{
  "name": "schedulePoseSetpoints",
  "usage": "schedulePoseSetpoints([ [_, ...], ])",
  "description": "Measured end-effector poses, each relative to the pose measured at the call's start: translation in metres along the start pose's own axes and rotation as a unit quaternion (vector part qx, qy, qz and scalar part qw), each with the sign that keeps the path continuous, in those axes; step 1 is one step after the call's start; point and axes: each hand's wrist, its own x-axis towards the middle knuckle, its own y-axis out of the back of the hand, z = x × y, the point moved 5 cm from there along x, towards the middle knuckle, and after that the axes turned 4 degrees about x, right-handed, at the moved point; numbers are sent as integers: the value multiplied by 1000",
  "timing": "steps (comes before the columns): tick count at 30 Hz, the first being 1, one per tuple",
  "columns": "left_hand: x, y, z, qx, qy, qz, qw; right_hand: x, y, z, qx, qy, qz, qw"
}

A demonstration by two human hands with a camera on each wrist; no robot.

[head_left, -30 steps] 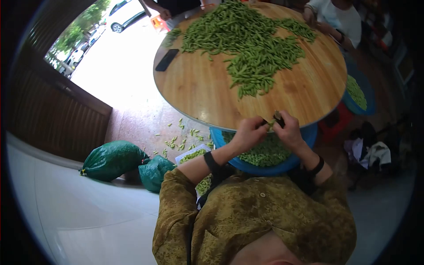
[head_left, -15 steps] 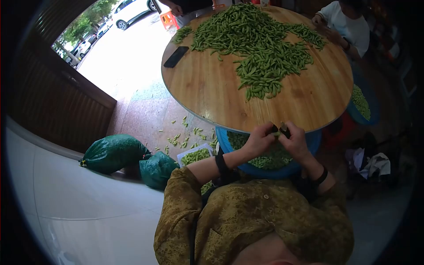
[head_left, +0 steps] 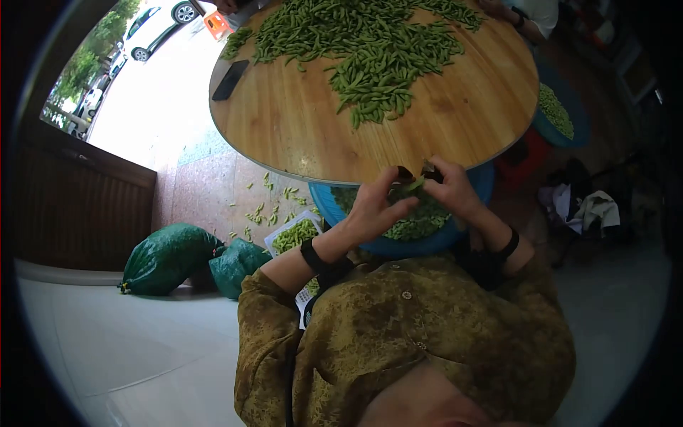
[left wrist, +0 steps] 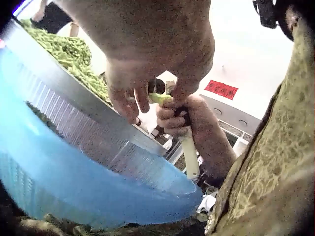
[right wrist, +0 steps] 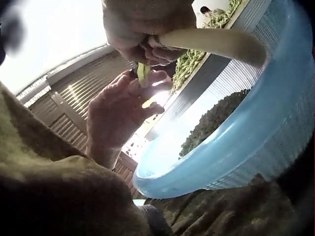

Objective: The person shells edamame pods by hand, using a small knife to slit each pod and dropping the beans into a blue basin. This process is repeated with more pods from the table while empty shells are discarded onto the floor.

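Note:
Close to the near table edge, my two hands meet at a green soybean pod point(head_left: 414, 185). My right hand point(head_left: 455, 188) pinches the pod and also grips a tool by its pale handle point(right wrist: 216, 43); the fingers hide what kind of tool it is. My left hand point(head_left: 380, 205) has its thumb spread away, with its fingertips at the pod. Dark covers point(head_left: 404, 174) show on fingertips. Below the hands stands a blue basin point(right wrist: 211, 172) holding shelled green beans point(head_left: 416, 226). A big heap of pods point(head_left: 384, 60) lies on the round wooden table point(head_left: 284, 135).
A dark phone point(head_left: 230, 80) lies at the table's left. Two green sacks point(head_left: 171, 260) and a white tray of pods point(head_left: 295, 235) stand on the floor, near scattered pods. Another basin point(head_left: 555, 114) is at right, and people stand or sit across the table.
My left thumb has moved away from the pod, and the left hand has opened from its earlier pinch. The head view has shifted, so the table sits higher and further left.

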Motion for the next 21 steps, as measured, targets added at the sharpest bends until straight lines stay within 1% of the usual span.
schedulePoseSetpoints([
  [2,-1,4,-1,50,7,11,999,0,-10,-5,26,25,-23,999],
  [3,-2,7,0,49,7,10,999,0,-15,-2,41,19,-46,998],
  [6,-5,17,4,41,24,-20,999,-1,-20,-10,70,17,-68,995],
  [7,-8,17,0,-25,116,-62,991,-1,-19,-7,72,17,-65,995],
  [8,-13,18,-5,-91,206,-104,969,-2,-22,-3,40,24,-107,993],
  [9,-15,27,-6,-90,205,-106,969,-3,-24,0,7,30,-148,989],
  [10,-18,40,-1,95,109,-140,980,-4,-20,-1,7,28,-145,989],
  [11,-24,53,3,276,8,-167,947,-5,-17,-1,10,-6,-154,988],
  [12,-30,73,-8,339,6,-161,927,-4,-14,1,12,-39,-164,986],
  [13,-32,95,-8,418,85,-187,885,-1,-13,10,13,-38,-162,986],
  [14,-33,117,-21,467,94,-189,859,1,-16,18,-30,38,-173,984],
  [15,-23,129,6,528,96,-137,833,1,-19,19,-73,114,-182,974],
  [16,-12,138,6,565,67,-104,816,1,-20,12,-72,115,-181,974],
  [17,7,147,-5,488,67,-75,867,3,-22,7,8,21,-175,984],
  [18,29,149,-14,458,66,-29,886,3,-26,7,88,-74,-166,979],
  [19,50,148,-23,426,65,18,902,6,-28,5,86,-73,-166,980],
  [21,86,136,-41,431,-13,45,901,12,-28,7,158,-106,-139,972],
])
